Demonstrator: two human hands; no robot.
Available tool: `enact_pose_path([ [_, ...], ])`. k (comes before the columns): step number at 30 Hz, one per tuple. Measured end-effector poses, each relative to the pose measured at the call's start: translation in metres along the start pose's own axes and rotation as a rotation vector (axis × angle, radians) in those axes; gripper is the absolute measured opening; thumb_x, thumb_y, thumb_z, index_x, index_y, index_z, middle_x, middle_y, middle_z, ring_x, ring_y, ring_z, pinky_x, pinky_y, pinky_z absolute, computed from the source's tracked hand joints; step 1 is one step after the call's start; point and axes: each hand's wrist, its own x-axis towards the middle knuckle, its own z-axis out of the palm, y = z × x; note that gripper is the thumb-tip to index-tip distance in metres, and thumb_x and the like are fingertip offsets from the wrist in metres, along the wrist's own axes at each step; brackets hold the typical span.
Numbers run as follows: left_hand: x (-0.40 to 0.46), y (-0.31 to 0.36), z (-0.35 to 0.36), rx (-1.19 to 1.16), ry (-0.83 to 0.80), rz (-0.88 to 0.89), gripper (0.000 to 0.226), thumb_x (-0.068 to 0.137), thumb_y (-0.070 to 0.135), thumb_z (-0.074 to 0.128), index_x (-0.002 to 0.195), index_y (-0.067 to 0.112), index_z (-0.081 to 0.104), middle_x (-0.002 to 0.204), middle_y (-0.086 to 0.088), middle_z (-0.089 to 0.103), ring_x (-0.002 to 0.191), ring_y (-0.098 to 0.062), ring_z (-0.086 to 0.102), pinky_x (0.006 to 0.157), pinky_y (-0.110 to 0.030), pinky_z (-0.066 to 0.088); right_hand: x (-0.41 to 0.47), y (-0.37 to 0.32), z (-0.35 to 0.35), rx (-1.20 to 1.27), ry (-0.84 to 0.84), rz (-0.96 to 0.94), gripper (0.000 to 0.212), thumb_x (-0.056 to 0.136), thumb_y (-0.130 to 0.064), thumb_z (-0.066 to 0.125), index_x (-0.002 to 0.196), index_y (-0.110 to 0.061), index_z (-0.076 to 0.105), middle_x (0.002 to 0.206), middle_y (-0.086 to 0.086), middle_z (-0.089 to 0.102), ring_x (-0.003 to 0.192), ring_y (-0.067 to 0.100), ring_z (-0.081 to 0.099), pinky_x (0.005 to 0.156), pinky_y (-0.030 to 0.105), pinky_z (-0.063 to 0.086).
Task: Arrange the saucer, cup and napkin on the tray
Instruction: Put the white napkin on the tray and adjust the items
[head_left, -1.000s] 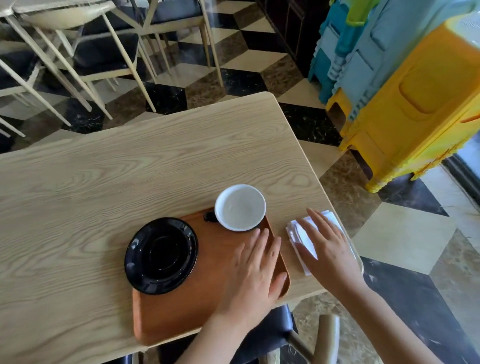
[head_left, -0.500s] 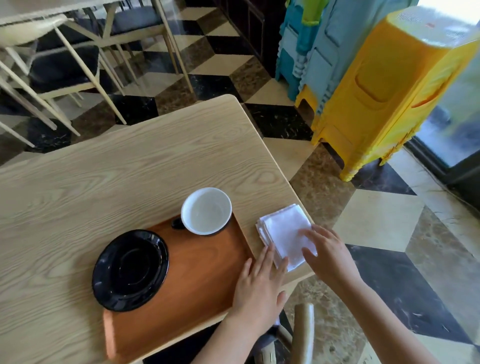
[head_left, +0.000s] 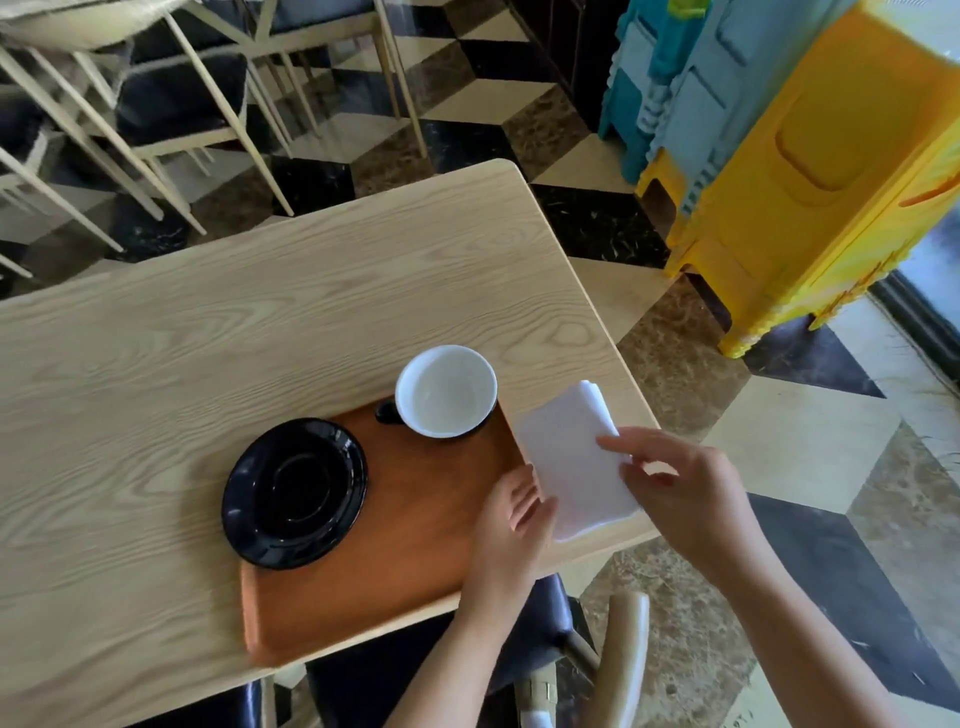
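A brown wooden tray (head_left: 415, 551) lies at the near edge of the light wooden table (head_left: 260, 338). A black saucer (head_left: 296, 493) sits over the tray's far left corner and partly overhangs the table. A cup (head_left: 445, 391), white inside and black outside, stands empty at the tray's far right corner, handle pointing left. Just right of the tray, a folded white napkin (head_left: 571, 457) is held between both hands. My left hand (head_left: 514, 514) grips its near left edge, and my right hand (head_left: 680, 488) pinches its right side.
The table's right edge runs close beside the napkin. Stacked yellow and blue plastic stools (head_left: 810, 171) stand on the tiled floor to the right. Chairs with pale legs (head_left: 171, 104) crowd the far left. A dark-seated chair (head_left: 545, 639) sits below the near table edge.
My left hand has left the tray and taken the napkin's left edge. My right hand went from pressing flat on the napkin to pinching its side. The napkin now sits tilted next to the tray.
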Motion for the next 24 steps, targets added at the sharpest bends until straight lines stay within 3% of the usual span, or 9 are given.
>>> enact_pose_path([
  [3,-0.001,0.0,-0.013,-0.269,0.005,-0.157,0.052,0.066,0.023,0.074,0.113,0.028,0.051,0.108,0.005,0.067,0.103,-0.011,0.065,0.084,-0.03,0.053,-0.002,-0.013,0.0,0.231,-0.054,0.071,0.042,0.078,0.005,0.061,0.084,-0.036,0.071,0.077,-0.016,0.067,0.068,-0.003,0.058,0.056,0.005,0.043],
  [6,-0.005,-0.002,-0.031,-0.264,0.065,-0.169,0.074,0.052,0.028,0.076,0.121,0.022,0.051,0.102,-0.006,0.072,0.097,-0.017,0.067,0.089,-0.042,0.052,-0.001,-0.015,0.009,0.319,-0.095,0.129,0.041,0.078,0.004,0.061,0.081,-0.036,0.073,0.064,-0.015,0.064,0.059,-0.006,0.055,0.053,0.003,0.038],
  [8,-0.012,-0.005,-0.044,-0.198,0.131,-0.153,0.073,0.058,0.024,0.08,0.123,0.025,0.046,0.098,-0.003,0.074,0.095,-0.016,0.068,0.086,-0.036,0.053,-0.001,-0.014,0.021,0.287,-0.131,0.157,0.037,0.079,0.002,0.06,0.083,-0.033,0.072,0.064,-0.012,0.064,0.058,-0.005,0.055,0.052,0.002,0.037],
  [10,-0.021,-0.007,-0.055,-0.086,0.176,-0.091,0.067,0.074,0.018,0.076,0.125,0.034,0.036,0.099,-0.001,0.071,0.092,-0.009,0.067,0.074,-0.02,0.052,-0.002,-0.011,0.035,0.217,-0.181,0.172,0.035,0.078,0.0,0.06,0.087,-0.033,0.071,0.068,-0.008,0.063,0.063,-0.001,0.056,0.055,0.002,0.039],
  [12,-0.027,-0.012,-0.065,0.074,0.19,-0.017,0.064,0.08,0.01,0.07,0.124,0.04,0.035,0.1,0.001,0.069,0.091,-0.005,0.067,0.069,-0.015,0.05,-0.002,-0.005,0.051,0.116,-0.239,0.175,0.034,0.078,-0.004,0.061,0.091,-0.034,0.07,0.07,-0.008,0.062,0.067,0.006,0.057,0.057,0.003,0.039],
  [15,-0.027,-0.02,-0.077,0.352,0.184,0.043,0.062,0.078,0.009,0.07,0.119,0.045,0.041,0.117,0.006,0.061,0.103,-0.006,0.061,0.082,-0.026,0.054,-0.003,0.002,0.074,-0.029,-0.297,0.163,0.031,0.077,-0.01,0.064,0.102,-0.028,0.069,0.081,-0.004,0.063,0.07,0.009,0.055,0.06,0.0,0.037],
  [17,-0.026,-0.028,-0.082,0.553,0.189,0.09,0.061,0.076,0.01,0.071,0.128,0.032,0.046,0.122,0.006,0.053,0.112,-0.012,0.055,0.088,-0.034,0.053,-0.004,0.005,0.084,-0.097,-0.324,0.092,0.034,0.077,-0.013,0.066,0.109,-0.023,0.066,0.101,-0.003,0.063,0.074,0.008,0.052,0.063,0.001,0.036],
  [21,-0.029,-0.032,-0.081,0.777,0.211,0.154,0.065,0.078,0.017,0.071,0.136,0.024,0.041,0.119,0.004,0.049,0.105,-0.006,0.05,0.088,-0.015,0.045,-0.011,0.008,0.093,-0.253,-0.356,-0.065,0.042,0.075,-0.018,0.069,0.116,-0.02,0.061,0.117,-0.001,0.057,0.094,0.018,0.057,0.074,0.017,0.04],
  [24,-0.034,-0.03,-0.079,0.945,0.193,0.174,0.066,0.081,0.026,0.068,0.139,0.024,0.036,0.118,0.006,0.047,0.1,-0.008,0.052,0.075,-0.009,0.038,-0.019,0.015,0.097,-0.441,-0.301,-0.204,0.044,0.062,-0.018,0.078,0.104,-0.019,0.066,0.105,0.007,0.063,0.09,0.029,0.06,0.061,0.032,0.051],
])
